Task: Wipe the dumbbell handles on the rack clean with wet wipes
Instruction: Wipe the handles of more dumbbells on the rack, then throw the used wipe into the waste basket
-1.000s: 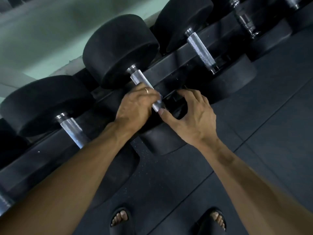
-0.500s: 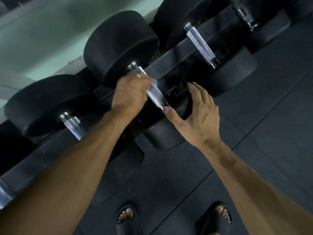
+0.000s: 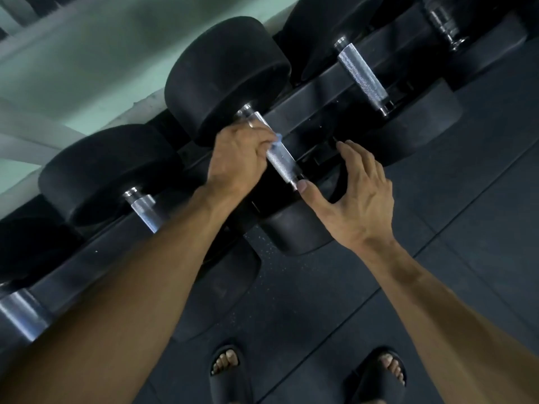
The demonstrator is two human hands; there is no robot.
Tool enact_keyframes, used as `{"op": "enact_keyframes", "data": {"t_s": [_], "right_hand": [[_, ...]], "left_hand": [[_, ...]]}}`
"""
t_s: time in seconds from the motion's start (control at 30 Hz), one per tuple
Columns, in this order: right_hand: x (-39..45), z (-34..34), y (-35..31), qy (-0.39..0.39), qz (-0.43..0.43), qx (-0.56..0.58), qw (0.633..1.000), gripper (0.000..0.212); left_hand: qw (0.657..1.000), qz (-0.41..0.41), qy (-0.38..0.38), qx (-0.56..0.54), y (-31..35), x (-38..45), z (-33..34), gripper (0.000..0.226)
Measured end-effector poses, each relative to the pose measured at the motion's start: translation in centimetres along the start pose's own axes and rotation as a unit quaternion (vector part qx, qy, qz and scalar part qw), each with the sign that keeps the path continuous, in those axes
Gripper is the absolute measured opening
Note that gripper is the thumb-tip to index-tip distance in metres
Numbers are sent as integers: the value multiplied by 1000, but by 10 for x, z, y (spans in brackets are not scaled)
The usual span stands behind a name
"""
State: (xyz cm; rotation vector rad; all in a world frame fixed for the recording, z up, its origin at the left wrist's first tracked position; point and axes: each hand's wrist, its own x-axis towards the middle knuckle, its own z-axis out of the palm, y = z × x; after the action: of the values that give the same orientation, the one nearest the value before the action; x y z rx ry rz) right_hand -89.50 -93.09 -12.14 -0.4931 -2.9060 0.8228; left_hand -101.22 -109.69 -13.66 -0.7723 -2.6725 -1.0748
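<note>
The right hand [image 3: 354,196] is held open beside the near end of the handle [image 3: 281,160], thumb at its tip. The handle's long axis runs up and leftward to the far weight. Farther along, the left hand [image 3: 237,157] is wrapped round it, holding the wipe [image 3: 277,140].

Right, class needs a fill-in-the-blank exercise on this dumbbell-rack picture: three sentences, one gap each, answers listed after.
1. The left hand grips the wipe around the metal ____ of a dumbbell.
2. The right hand has its fingers spread and holds ____.
3. The person's feet, at the bottom of the head view, are in black ____.

Missing words: handle; nothing; sandals
</note>
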Motion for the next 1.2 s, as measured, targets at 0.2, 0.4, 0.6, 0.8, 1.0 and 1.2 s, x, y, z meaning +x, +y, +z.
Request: {"op": "enact_keyframes", "data": {"t_s": [0.2, 0.4, 0.6, 0.8, 1.0, 1.2], "right_hand": [[0, -4, -3, -12, 6, 1, 1000, 101], [1, -27, -7, -111, 8, 40, 993, 93], [-9, -84, -3, -163, 14, 89, 983, 67], [-25, -172, 31, -148, 11, 87, 985, 57], [-9, -292, 104, -103, 24, 58, 993, 54], [25, -391, 172, -49, 71, 44, 995, 53]], "left_hand": [[975, 36, -221, -7, 27, -17, 5, 22], [987, -101, -110, -67, 57, -21, -18, 15], [988, -114, -82, -70, 119, -23, -28, 12], [973, -165, -153, -50, 218, -16, -24, 11], [971, -156, -177, -42, 327, 25, 15, 10], [973, -114, -190, -65, 422, 92, 62, 9]]}}
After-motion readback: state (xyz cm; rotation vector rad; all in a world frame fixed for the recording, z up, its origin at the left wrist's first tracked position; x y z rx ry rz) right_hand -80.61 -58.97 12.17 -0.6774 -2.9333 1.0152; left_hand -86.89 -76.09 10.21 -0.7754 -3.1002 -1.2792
